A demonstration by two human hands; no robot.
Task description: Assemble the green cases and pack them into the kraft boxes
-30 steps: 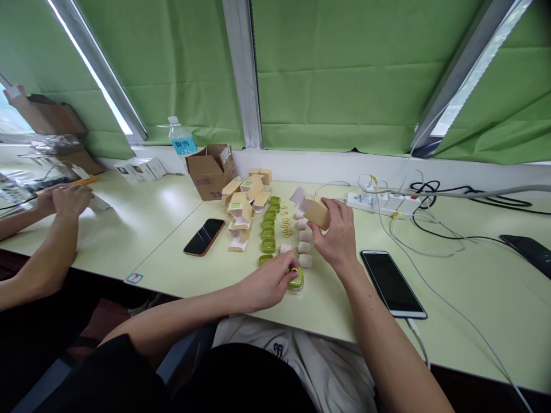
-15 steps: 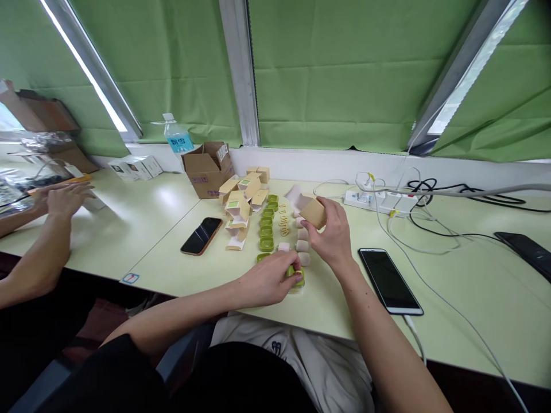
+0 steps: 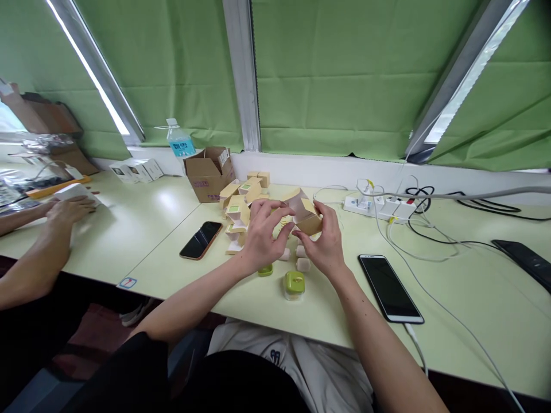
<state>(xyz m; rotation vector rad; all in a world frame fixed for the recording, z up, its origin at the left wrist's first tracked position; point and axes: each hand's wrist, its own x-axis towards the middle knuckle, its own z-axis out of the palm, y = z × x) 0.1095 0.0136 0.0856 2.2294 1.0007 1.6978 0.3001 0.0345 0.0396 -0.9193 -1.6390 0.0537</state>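
My right hand (image 3: 322, 235) grips a small tan cardboard box (image 3: 309, 221) whose top flaps stand open, the white inside showing. At the box's left edge are the curled fingers of my left hand (image 3: 267, 232), thumb and forefinger tips touching a flap. Closer to me, a small clear container with a green lid (image 3: 295, 281) stands on the table, a little yellow piece on its lid. Several pale, short cylinders (image 3: 303, 264) lie below my right hand. One green tray-like piece (image 3: 266, 270) shows under my left wrist; other green pieces are mostly hidden by that hand.
Small folded boxes (image 3: 236, 209) are piled left of my hands, before a brown carton (image 3: 209, 175). A phone (image 3: 201, 240) lies to the left, another phone (image 3: 391, 288) to the right. Behind is a power strip (image 3: 379, 207) with cables. A co-worker's hands (image 3: 71, 209) hold a white box.
My left hand has let go of the green-lidded container and moved up to the small box. My right hand still holds the box, its flaps now spread. The co-worker's hands have shifted.
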